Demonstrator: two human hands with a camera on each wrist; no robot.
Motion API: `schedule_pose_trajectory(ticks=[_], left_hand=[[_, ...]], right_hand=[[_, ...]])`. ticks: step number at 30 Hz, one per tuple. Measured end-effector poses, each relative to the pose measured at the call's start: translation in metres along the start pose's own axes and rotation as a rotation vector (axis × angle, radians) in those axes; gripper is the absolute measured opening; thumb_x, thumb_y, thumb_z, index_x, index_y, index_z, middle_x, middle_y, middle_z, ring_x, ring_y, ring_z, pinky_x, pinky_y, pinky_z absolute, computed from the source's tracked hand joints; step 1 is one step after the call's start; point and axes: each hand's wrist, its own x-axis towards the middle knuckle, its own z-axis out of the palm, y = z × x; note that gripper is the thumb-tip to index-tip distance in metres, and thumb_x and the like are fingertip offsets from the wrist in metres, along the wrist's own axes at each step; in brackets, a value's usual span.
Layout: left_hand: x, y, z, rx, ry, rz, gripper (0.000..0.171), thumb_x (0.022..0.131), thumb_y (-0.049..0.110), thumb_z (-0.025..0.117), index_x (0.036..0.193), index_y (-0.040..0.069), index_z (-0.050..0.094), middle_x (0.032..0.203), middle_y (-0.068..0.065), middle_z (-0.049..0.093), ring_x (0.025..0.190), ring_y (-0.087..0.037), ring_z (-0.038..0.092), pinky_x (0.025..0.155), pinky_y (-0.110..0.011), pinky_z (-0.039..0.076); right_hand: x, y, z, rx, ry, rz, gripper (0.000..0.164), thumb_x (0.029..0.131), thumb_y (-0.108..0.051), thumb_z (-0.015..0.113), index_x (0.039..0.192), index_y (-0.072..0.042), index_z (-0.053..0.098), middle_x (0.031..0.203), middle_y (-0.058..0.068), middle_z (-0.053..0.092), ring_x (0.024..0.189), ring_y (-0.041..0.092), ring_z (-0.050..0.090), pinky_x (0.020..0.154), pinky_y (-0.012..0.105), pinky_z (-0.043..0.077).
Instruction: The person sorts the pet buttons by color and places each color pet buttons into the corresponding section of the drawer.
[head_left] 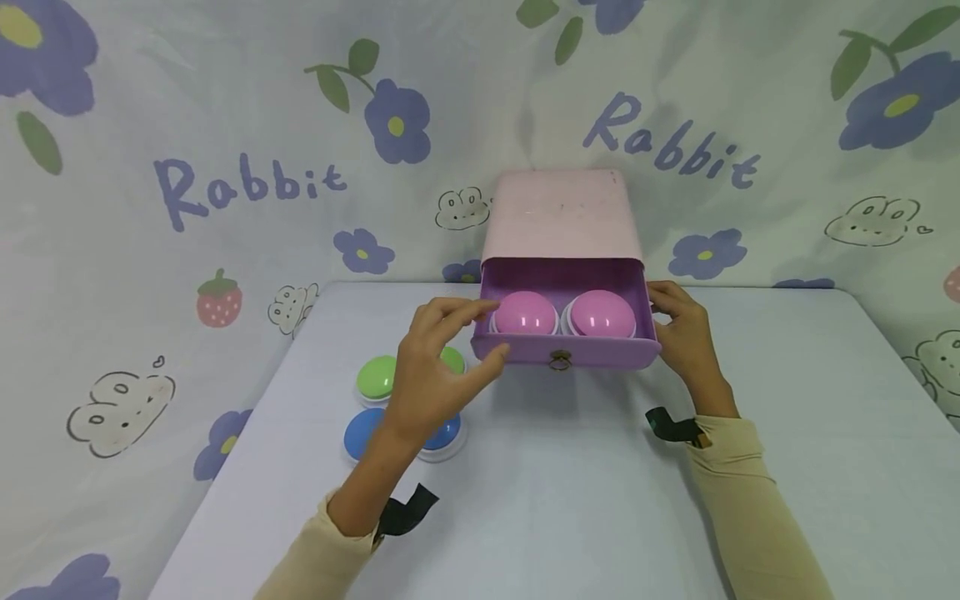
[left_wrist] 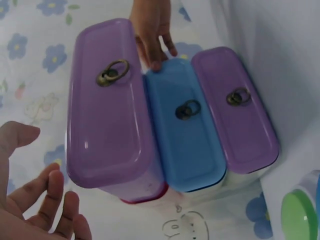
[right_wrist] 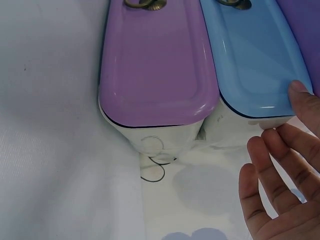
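A purple drawer (head_left: 607,353) is pulled out at the top of a pink drawer cabinet (head_left: 562,212). Inside sit two pink dome buttons (head_left: 527,313) with white rims, side by side. My left hand (head_left: 442,358) is at the drawer's left front corner, thumb and fingers spread apart; the left wrist view shows a gap between them and the purple front. At the cabinet's right side is my right hand (head_left: 684,333), its thumb at the edge of the blue drawer (right_wrist: 255,60) and its fingers loosely extended alongside. That drawer and the lower purple drawer (right_wrist: 160,65) are closed.
Left of the cabinet on the white table (head_left: 570,500) are green dome buttons (head_left: 376,377) and blue dome buttons (head_left: 364,433), partly covered by my left hand and wrist. A patterned cloth (head_left: 247,108) hangs behind. Brass ring pulls (left_wrist: 188,109) stick out from the drawer fronts.
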Motion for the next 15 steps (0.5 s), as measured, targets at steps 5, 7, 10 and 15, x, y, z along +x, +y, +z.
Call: schedule_pose_trajectory(ticks=[5, 7, 10, 15], left_hand=[[-0.015, 0.001, 0.006, -0.022, 0.026, 0.036, 0.042, 0.081, 0.015, 0.081, 0.122, 0.013, 0.071, 0.114, 0.002, 0.062, 0.109, -0.015, 0.051, 0.089, -0.037, 0.044], [-0.021, 0.001, 0.010, -0.037, 0.038, 0.038, 0.041, 0.081, 0.013, 0.081, 0.122, 0.013, 0.071, 0.114, 0.002, 0.061, 0.107, -0.016, 0.053, 0.089, -0.035, 0.045], [-0.029, 0.001, 0.018, -0.063, 0.047, 0.033, 0.037, 0.082, 0.010, 0.079, 0.118, 0.010, 0.072, 0.108, 0.000, 0.061, 0.100, -0.016, 0.056, 0.084, -0.033, 0.048], [-0.042, 0.000, 0.034, -0.099, 0.035, 0.002, 0.030, 0.083, 0.012, 0.079, 0.112, 0.009, 0.074, 0.100, 0.000, 0.060, 0.088, -0.014, 0.056, 0.075, -0.032, 0.051]], right_hand=[[0.001, -0.023, -0.003, -0.002, 0.000, -0.006, 0.031, 0.081, 0.021, 0.066, 0.111, 0.021, 0.064, 0.108, 0.033, 0.063, 0.092, -0.010, 0.050, 0.083, 0.013, 0.045], [0.001, -0.025, -0.003, -0.001, -0.001, -0.007, 0.031, 0.081, 0.022, 0.066, 0.112, 0.021, 0.063, 0.108, 0.033, 0.062, 0.092, -0.010, 0.050, 0.083, 0.014, 0.045], [0.001, -0.025, -0.002, 0.006, 0.001, -0.004, 0.031, 0.081, 0.022, 0.066, 0.112, 0.021, 0.063, 0.108, 0.033, 0.062, 0.093, -0.009, 0.050, 0.083, 0.014, 0.045], [0.001, -0.025, -0.001, 0.012, -0.006, 0.000, 0.032, 0.081, 0.022, 0.066, 0.113, 0.021, 0.063, 0.109, 0.032, 0.063, 0.094, -0.008, 0.051, 0.083, 0.012, 0.044]])
